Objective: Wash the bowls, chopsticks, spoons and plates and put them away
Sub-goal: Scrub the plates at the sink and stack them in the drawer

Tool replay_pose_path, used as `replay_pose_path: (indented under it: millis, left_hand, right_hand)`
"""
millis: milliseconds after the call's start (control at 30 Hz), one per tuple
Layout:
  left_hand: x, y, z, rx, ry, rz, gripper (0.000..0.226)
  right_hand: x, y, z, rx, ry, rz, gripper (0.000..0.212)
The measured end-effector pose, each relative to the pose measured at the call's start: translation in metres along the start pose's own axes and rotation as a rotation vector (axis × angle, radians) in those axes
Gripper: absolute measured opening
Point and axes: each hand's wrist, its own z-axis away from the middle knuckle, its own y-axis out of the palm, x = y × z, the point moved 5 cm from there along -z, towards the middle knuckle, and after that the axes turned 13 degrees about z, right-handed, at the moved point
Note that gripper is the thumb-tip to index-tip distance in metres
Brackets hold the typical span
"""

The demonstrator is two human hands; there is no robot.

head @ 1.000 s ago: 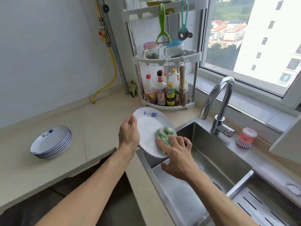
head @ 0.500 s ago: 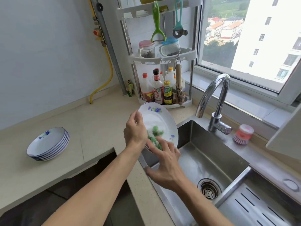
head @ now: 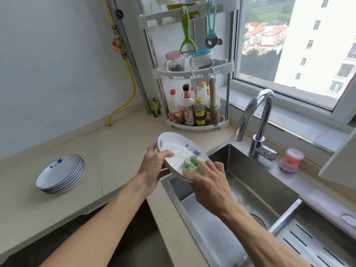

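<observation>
Both bare forearms reach forward from the bottom edge and converge at the middle. The left hand [head: 154, 166] grips the plate's [head: 174, 151] near rim, thumb on its face and fingers curled beneath. The right hand [head: 210, 184], palm down, presses the green sponge [head: 189, 165] against the plate with bent fingers.

The plate [head: 173, 149] is glossy white glazed ceramic, like the stack [head: 60, 175] at left. The sponge [head: 190, 164] looks coarse and fibrous. Brushed steel sink [head: 256, 182], polished chrome tap [head: 254, 116], matt speckled stone worktop [head: 115, 151].
</observation>
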Motion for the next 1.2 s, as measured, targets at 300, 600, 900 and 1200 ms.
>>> replay_pose_path:
  millis: [300, 600, 900, 1200]
  left_hand:
    - [0.008, -0.009, 0.005, -0.297, 0.284, -0.029, 0.048]
    - [0.002, -0.015, 0.006, -0.319, 0.332, -0.095, 0.052]
    - [-0.004, -0.015, 0.005, -0.341, 0.358, -0.108, 0.047]
    - [-0.023, -0.026, -0.005, -0.148, 0.157, -0.093, 0.035]
  right_hand:
    - [0.033, 0.001, 0.001, 0.035, 0.045, -0.066, 0.066]
    - [0.043, 0.008, 0.009, 0.42, 0.042, -0.327, 0.085]
    - [0.048, 0.001, 0.004, 0.492, 0.067, -0.538, 0.087]
    - [-0.001, 0.019, 0.0, 0.274, -0.037, -0.143, 0.082]
